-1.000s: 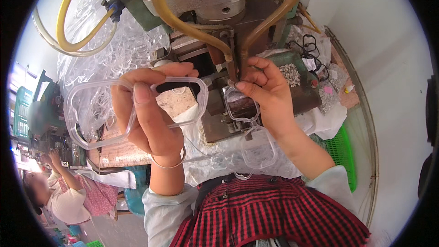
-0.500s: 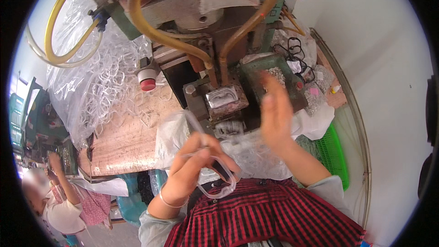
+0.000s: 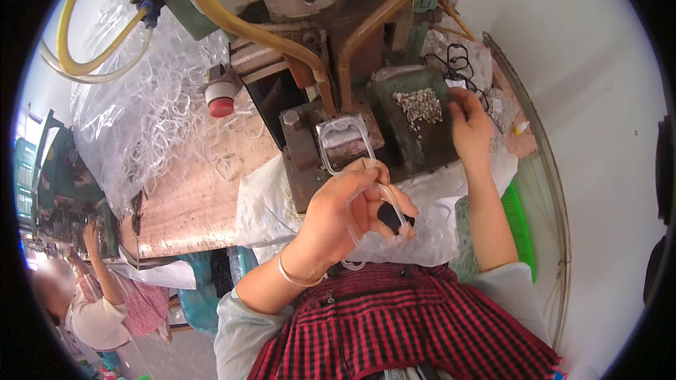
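My left hand (image 3: 338, 204) is closed on clear plastic frames, rounded loops with open middles. One clear frame (image 3: 369, 142) reaches up from the fingers, in front of the metal die block of the press. Another loop hangs around the fingers, and a small black piece (image 3: 393, 218) shows at the fingertips; I cannot tell whether it is worn or held. My right hand (image 3: 472, 127) is at the right edge of a green metal tray (image 3: 391, 88). Its fingers are bent together, and what they pinch, if anything, is hidden. Small silvery bits (image 3: 420, 107) lie heaped on the tray.
Yellow hoses (image 3: 264, 56) run down to the press. A red push button (image 3: 221, 107) stands left of it. Many clear frames (image 3: 176, 109) lie in plastic sheeting on the wooden table (image 3: 186, 222). A green basket (image 3: 517, 232) is at right; another person (image 3: 105, 302) works at far left.
My left hand has moved up and right, bringing the clear frame before the die block. My right hand has gone from over the tray to its right edge. The view has shifted slightly.
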A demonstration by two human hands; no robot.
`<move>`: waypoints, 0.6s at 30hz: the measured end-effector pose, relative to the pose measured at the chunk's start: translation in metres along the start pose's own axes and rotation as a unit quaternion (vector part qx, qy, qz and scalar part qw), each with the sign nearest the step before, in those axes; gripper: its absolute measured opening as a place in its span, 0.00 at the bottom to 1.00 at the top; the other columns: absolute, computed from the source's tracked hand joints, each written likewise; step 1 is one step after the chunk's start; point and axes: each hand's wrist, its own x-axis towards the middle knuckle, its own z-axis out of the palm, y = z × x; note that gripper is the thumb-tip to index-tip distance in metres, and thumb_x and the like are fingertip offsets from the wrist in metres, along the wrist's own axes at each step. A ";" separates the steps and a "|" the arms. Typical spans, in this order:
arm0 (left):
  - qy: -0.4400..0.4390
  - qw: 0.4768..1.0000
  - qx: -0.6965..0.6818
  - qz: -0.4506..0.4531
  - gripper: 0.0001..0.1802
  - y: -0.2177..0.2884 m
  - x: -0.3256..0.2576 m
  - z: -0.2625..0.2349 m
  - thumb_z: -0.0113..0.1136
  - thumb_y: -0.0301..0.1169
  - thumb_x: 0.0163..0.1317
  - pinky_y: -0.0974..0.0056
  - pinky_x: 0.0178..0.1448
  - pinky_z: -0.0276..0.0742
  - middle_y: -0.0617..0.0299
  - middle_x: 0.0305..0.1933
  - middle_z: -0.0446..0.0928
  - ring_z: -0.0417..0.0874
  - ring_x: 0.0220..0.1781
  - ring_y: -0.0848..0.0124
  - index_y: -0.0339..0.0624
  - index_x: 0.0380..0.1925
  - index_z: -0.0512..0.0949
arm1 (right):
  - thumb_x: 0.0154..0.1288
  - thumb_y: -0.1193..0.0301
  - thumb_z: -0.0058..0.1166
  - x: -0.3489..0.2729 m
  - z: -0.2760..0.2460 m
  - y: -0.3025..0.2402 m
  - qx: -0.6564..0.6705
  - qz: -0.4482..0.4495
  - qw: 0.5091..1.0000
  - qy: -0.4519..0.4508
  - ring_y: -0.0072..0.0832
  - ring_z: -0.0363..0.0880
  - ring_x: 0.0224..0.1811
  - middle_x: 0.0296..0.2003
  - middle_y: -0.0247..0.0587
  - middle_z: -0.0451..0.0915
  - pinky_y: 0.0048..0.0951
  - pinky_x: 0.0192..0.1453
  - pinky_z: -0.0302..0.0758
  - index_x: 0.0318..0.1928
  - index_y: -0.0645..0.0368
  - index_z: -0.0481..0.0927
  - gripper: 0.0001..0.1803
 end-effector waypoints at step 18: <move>0.439 0.510 0.626 0.393 0.10 0.047 -0.095 -0.131 0.70 0.31 0.59 0.58 0.47 0.79 0.52 0.38 0.84 0.85 0.42 0.55 0.38 0.37 0.83 | 0.62 0.76 0.58 -0.030 0.011 0.006 -0.195 -0.076 0.968 -0.139 0.49 0.79 0.47 0.43 0.49 0.82 0.46 0.57 0.72 0.47 0.59 0.82 0.12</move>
